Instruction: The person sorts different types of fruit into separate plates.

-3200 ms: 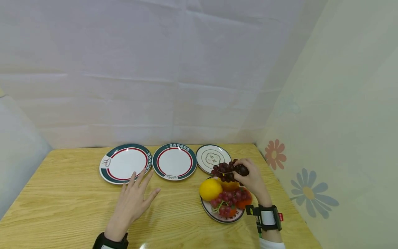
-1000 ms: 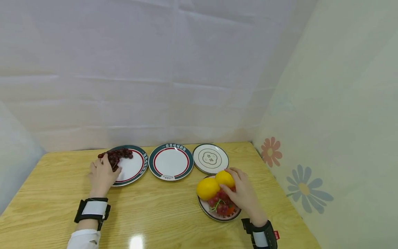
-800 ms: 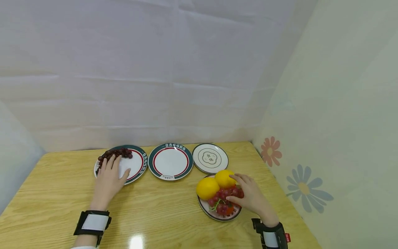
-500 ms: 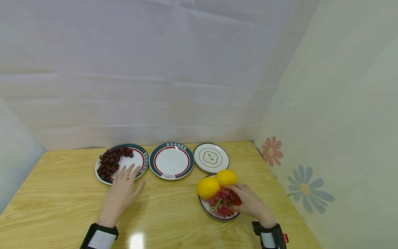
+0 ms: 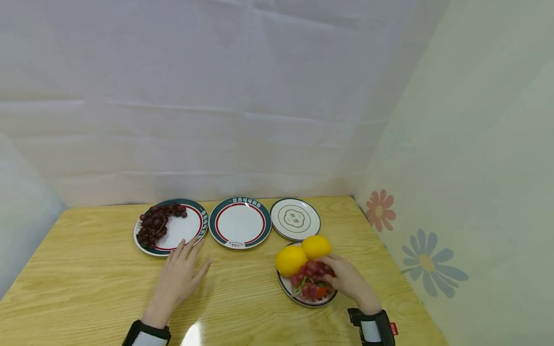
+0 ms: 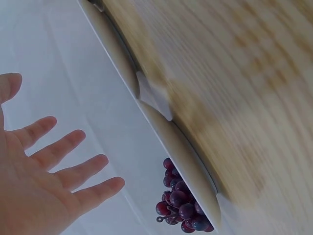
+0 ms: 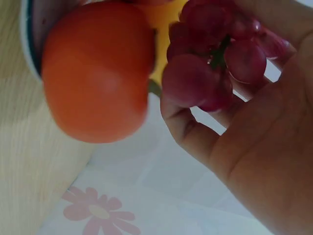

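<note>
My right hand reaches over the small fruit plate and grips a bunch of red grapes. In the right wrist view its fingers curl round the red grapes, beside a round orange-red fruit. Two yellow fruits sit at the back of that plate. My left hand hovers with spread fingers near the front edge of the left plate. A bunch of dark grapes lies on that plate's left side, also visible as dark grapes in the left wrist view.
A green-rimmed plate stands in the middle of the back row, with a smaller white plate to its right. All stand on a wooden table before a white cloth backdrop. A flowered wall covering borders the right.
The dark grapes went from the right hand to the left, which laid them on the left plate, let go and drew back. The right hand returned to the fruit plate and took hold of the red grapes.
</note>
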`<state>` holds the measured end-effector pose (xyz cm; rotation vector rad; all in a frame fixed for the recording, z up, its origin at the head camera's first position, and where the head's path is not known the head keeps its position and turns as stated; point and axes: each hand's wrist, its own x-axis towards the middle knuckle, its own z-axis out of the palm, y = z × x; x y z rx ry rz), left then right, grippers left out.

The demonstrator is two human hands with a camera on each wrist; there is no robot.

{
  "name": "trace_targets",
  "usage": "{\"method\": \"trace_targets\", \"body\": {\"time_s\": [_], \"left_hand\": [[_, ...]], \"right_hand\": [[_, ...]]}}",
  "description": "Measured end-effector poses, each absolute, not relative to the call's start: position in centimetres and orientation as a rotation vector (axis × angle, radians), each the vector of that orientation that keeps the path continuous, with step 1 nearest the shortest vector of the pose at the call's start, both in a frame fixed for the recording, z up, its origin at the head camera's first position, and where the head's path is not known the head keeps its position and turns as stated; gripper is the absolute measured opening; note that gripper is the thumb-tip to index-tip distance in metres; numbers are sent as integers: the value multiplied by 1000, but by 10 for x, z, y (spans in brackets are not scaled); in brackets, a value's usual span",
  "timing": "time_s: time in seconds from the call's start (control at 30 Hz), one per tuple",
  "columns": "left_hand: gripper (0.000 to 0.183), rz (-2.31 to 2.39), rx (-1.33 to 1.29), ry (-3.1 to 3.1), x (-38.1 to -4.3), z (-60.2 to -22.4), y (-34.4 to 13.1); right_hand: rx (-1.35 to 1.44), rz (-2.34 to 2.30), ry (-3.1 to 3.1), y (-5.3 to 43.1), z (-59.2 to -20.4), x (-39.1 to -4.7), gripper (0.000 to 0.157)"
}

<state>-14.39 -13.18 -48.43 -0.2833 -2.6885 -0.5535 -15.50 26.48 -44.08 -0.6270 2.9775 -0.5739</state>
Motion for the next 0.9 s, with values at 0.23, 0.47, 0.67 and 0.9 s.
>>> {"method": "trace_targets", "body": {"time_s": [0.23,0.47,0.67,0.9], "left_hand": [[55,-619,-337,-2712,-141,-476,-126],[71,-621,-508,-2691,-133,-456,-99],[96,-699,-716,-2667,-131,-450,-69],[71,-847,-716,-2664,-136,-452,-59]], "right_hand": [[-761,-626,3150,235,-411,-151,37],[-969,-599,3260,168,-403,-147,41],[-1254,-519,3238,134,-411,-143,41],[-1304,-587,3175,126,-415,-142,41]]}}
